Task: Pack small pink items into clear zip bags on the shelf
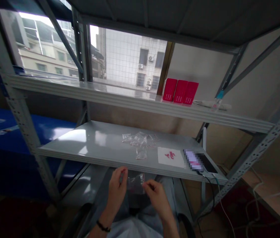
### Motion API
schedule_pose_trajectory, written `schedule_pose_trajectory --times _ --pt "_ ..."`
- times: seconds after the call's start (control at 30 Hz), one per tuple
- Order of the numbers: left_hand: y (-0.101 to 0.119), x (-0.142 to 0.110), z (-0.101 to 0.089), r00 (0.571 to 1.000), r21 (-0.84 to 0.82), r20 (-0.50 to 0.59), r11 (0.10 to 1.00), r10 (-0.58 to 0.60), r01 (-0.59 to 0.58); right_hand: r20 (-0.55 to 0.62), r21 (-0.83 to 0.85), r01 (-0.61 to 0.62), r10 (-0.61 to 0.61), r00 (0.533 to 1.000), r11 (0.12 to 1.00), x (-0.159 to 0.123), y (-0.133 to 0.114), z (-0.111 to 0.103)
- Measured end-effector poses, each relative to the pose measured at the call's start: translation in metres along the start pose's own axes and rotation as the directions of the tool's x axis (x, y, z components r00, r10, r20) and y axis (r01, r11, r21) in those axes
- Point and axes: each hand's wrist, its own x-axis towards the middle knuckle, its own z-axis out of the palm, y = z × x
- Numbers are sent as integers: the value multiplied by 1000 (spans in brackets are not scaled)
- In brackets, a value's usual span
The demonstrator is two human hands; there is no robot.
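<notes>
Clear plastic bag (135, 183) held between both hands, over the lap, just below the shelf edge. Left hand (117, 189): fingers clamped on its left side. Right hand (156, 199): fingers pinched on its right corner. Loose clear bags (138, 142) and printed white card (171, 157) lie on grey metal shelf (80, 140).

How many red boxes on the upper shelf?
3. Left red box, middle red box, right red box stand in a row on the upper metal shelf; more could hide behind.

Lower steel shelf (65, 142), just beyond the hands: white printed card (170, 157), smartphone (196, 161). Upper steel shelf (85, 88), farther ahead: three red boxes (180, 91).
</notes>
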Motion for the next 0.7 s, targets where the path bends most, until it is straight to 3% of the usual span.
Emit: schedule_pose_trajectory --times 0.03,0.1,0.2,0.27,0.5,0.7 --pt "0 -2 -1 999 41 3 998 47 -48 -21 37 -39 40 999 999 -2 5 2" --pt "2 -9 -3 990 64 113 994 80 -88 -29 112 -96 100 995 989 -5 7 4" --pt "9 -22 1 953 4 299 999 48 -51 39 190 -115 110 993 975 -6 1 5" --pt "12 -30 6 936 -28 349 999 37 -29 66 193 -87 76 995 977 -6 -2 6" --pt "9 -37 16 925 -27 378 998 -40 54 -30 -72 65 -67 997 995 -8 4 19" --pt "5 -33 15 915 -56 387 987 -115 148 -7 -187 141 -145 989 972 -8 0 24"
